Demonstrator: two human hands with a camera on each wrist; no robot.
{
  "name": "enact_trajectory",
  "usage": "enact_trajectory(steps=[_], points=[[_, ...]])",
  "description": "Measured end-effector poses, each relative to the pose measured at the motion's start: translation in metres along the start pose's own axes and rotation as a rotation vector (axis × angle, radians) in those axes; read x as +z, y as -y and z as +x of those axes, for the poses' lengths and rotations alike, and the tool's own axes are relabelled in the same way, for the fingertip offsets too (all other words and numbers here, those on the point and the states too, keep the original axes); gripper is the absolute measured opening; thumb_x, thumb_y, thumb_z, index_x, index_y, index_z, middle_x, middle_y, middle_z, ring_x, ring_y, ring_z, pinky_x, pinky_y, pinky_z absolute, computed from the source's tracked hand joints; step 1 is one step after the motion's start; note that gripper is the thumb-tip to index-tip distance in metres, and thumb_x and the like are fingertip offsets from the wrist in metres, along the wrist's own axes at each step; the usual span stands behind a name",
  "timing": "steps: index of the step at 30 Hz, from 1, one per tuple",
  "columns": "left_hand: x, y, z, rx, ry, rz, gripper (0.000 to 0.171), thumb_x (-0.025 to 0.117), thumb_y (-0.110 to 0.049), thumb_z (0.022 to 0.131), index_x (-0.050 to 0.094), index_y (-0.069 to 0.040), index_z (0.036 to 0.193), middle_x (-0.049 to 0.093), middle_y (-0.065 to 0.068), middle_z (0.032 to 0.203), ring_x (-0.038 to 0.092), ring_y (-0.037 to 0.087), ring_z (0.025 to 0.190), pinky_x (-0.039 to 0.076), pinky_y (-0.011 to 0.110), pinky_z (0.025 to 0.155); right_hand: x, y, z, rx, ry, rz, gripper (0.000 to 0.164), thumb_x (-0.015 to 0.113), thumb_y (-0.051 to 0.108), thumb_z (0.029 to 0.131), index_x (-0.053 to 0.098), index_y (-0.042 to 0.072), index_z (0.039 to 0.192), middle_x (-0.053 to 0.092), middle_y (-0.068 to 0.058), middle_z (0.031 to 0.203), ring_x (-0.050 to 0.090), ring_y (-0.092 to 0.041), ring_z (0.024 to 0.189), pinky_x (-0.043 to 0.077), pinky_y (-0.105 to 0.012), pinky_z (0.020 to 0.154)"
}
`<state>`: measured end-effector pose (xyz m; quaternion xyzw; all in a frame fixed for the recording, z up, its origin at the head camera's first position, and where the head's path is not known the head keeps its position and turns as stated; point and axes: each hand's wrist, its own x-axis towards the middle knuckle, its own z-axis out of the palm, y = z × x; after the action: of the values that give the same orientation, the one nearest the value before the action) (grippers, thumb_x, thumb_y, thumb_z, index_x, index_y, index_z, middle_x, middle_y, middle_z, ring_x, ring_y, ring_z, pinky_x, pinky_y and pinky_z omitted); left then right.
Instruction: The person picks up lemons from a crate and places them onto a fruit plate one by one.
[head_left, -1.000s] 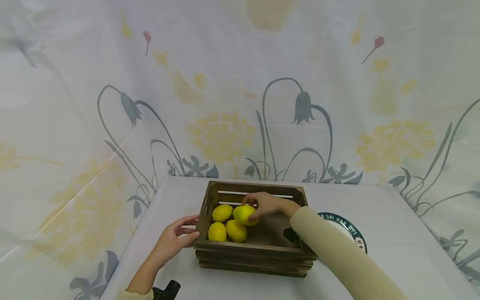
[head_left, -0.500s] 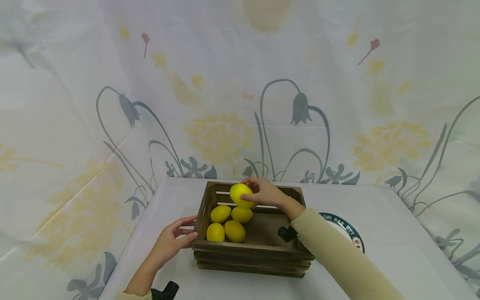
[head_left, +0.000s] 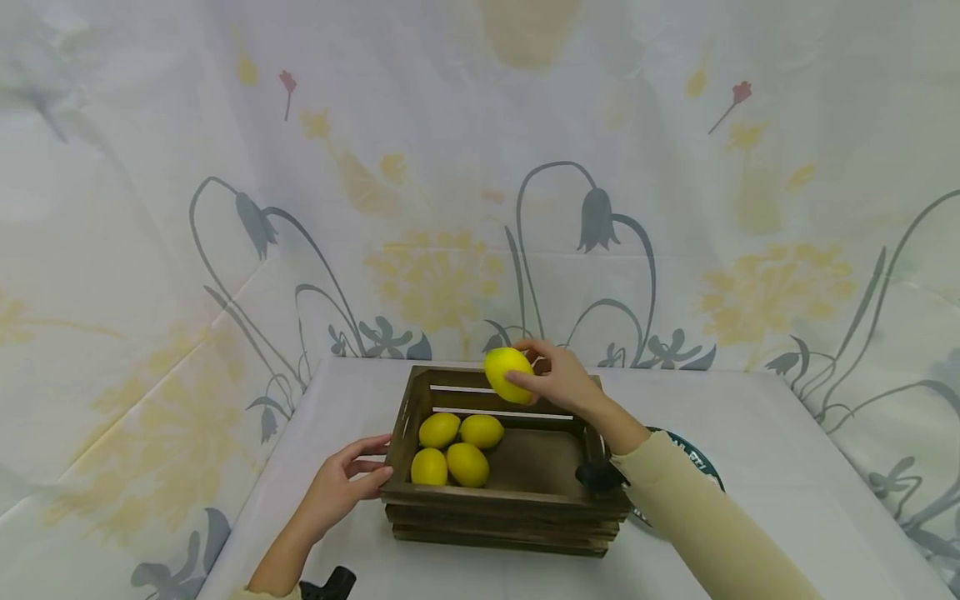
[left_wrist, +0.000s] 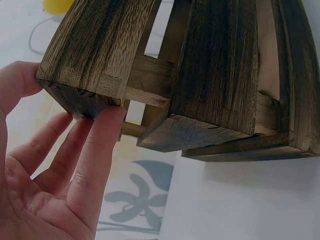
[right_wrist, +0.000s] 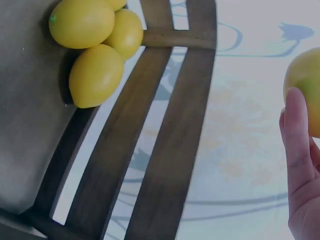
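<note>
In the head view a brown wooden slatted crate (head_left: 495,527) stands on the white table. Several yellow lemons (head_left: 467,465) lie together in its left half. My right hand (head_left: 562,382) holds another lemon (head_left: 507,375) in the air above the crate's back rim, pinched between thumb and fingers. The right wrist view shows only part of this lemon (right_wrist: 306,90) at its right edge. At the crate's left side my left hand (head_left: 337,487) grips the end of the upper slat (left_wrist: 95,50), its fingertips against the wood.
A round plate with a dark green lettered rim (head_left: 688,454) is partly hidden behind my right sleeve (head_left: 705,517). Behind the table (head_left: 757,467) hangs a white sheet (head_left: 450,125) with a flower print. A black wrist device (head_left: 332,583) shows at my left wrist.
My right hand has lifted a lemon up out of the crate and moved it slightly right, over the back rim. The left hand stays at the crate's left side.
</note>
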<state>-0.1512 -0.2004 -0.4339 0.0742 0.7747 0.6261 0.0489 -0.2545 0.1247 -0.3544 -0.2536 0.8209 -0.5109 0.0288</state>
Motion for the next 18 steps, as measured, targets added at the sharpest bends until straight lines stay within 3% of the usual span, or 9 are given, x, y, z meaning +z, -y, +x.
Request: enact_trajectory(steps=[12, 18], points=[[0.001, 0.002, 0.000, -0.024, -0.025, 0.035, 0.048, 0.066, -0.014, 0.087, 0.050, -0.001, 0.130, 0.052, 0.021, 0.124, 0.058, 0.028, 0.100, 0.055, 0.033, 0.069, -0.030, -0.007, -0.034, 0.023, -0.146, -0.044, 0.044, 0.067, 0.011, 0.085, 0.052, -0.001, 0.124, 0.056, -0.016, 0.099, 0.058, -0.020, 0.071, 0.054, -0.032, 0.053], [0.002, 0.000, 0.001, -0.023, -0.024, 0.035, 0.048, 0.066, -0.015, 0.087, 0.050, 0.000, 0.130, 0.052, 0.022, 0.124, 0.058, 0.028, 0.100, 0.055, 0.033, 0.070, -0.044, -0.009, -0.051, 0.023, -0.200, -0.094, 0.042, 0.068, 0.015, 0.084, 0.054, 0.000, 0.122, 0.056, -0.015, 0.096, 0.058, -0.020, 0.069, 0.054, -0.037, 0.054]])
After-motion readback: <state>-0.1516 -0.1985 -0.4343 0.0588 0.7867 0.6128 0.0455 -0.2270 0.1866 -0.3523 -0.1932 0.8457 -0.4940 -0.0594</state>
